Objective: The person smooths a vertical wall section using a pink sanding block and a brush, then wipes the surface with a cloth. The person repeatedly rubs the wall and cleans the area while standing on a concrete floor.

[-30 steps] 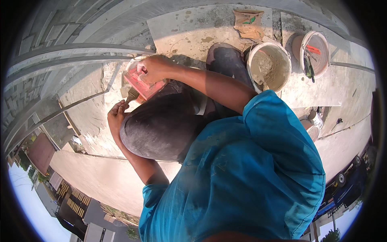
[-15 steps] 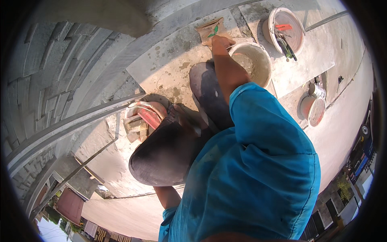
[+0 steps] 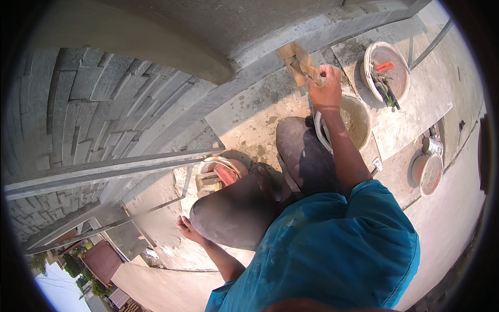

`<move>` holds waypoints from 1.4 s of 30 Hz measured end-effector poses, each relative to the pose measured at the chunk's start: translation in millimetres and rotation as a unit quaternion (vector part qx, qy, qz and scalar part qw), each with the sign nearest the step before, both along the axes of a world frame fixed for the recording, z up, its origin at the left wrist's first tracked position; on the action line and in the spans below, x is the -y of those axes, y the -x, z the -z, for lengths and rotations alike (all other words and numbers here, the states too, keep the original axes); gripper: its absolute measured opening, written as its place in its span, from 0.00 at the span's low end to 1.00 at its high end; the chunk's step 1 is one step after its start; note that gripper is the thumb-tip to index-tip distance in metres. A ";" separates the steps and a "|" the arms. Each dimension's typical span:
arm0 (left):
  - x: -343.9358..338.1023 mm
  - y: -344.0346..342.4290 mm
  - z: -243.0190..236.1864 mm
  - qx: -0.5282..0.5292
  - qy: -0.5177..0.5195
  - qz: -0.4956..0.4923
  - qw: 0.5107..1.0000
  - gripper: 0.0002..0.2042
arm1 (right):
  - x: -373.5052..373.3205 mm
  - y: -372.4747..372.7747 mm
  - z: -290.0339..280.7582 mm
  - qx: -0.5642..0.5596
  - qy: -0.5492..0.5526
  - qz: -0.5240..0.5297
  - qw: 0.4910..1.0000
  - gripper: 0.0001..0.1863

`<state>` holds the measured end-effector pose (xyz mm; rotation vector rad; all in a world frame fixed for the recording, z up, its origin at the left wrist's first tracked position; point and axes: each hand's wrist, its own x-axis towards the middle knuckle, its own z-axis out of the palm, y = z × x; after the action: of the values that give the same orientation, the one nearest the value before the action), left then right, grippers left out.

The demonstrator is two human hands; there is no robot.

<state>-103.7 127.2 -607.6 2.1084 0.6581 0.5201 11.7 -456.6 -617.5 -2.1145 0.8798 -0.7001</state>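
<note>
My right hand point(image 3: 326, 89) is closed on a crumpled brown paper bag point(image 3: 301, 63) with a green mark, holding it up near the wall's base. Below that wrist stands a white bucket point(image 3: 370, 122) with grey wet mix inside; my forearm crosses in front of part of it. My left hand point(image 3: 190, 230) hangs beside my bent left knee, fingers loosely curled and a little apart, and I see nothing in it. Near that knee a reddish bucket point(image 3: 239, 166) holds a red tool and wood-like blocks point(image 3: 209, 183).
A white tub point(image 3: 367, 67) with an orange-handled tool and other tools stands at far right. Nearer sit a small bucket point(image 3: 430, 176) and a can point(image 3: 432, 146). A metal rail point(image 3: 119, 167) crosses on the left before a stone-clad wall point(image 3: 99, 104). A concrete overhang point(image 3: 208, 67) juts above.
My right hand has lifted the paper bag off the floor beside the white bucket. My left hand has come out from behind my knee. The view has swung leftward.
</note>
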 end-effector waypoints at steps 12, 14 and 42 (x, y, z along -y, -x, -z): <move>208.9 -82.2 -159.6 0.025 0.059 0.364 0.929 0.22 | 40.7 88.6 -69.8 -0.083 0.044 -0.119 0.989 0.18; 243.0 -90.1 -150.1 -0.040 0.129 0.422 0.896 0.34 | 5.9 77.9 -114.6 -0.089 -0.075 -0.261 0.958 0.18; 270.4 -125.6 -96.1 0.067 0.454 0.373 0.807 0.48 | -132.3 -0.8 -102.9 0.213 -0.195 -0.563 0.774 0.48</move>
<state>21.9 -143.2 -511.5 1.2177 -0.0760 -0.1125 12.4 -324.3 -514.7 -1.5788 -0.5030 -0.2561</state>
